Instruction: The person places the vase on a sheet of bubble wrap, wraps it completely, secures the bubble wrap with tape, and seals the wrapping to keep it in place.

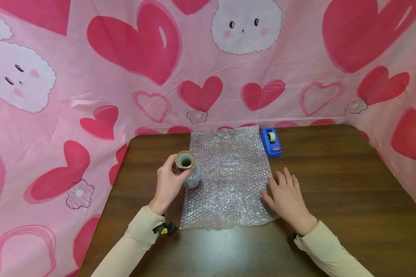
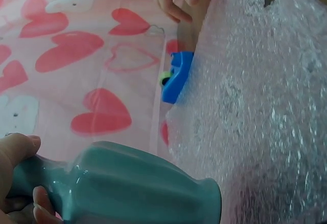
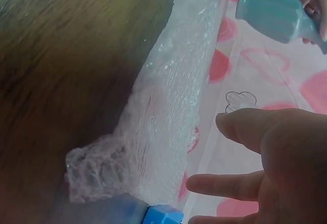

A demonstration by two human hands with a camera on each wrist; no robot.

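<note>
My left hand [image 1: 169, 182] grips a glazed blue-green vase [image 2: 138, 185] by its narrow neck, just below the flared rim. The vase stays upright above the left edge of a sheet of bubble wrap [image 1: 228, 177]; the left wrist view shows its base close over the sheet. My right hand [image 1: 288, 198] hovers at the sheet's right edge with fingers spread and nothing in them. In the right wrist view its thumb and fingers [image 3: 225, 185] are extended, and a crumpled corner of the wrap lies beyond.
A blue tape dispenser [image 1: 271, 142] with a greenish roll stands at the back, beside the wrap's far right corner. The dark wooden table [image 1: 346, 184] carries everything. A pink cloth with hearts [image 1: 138, 46] hangs behind and around the table.
</note>
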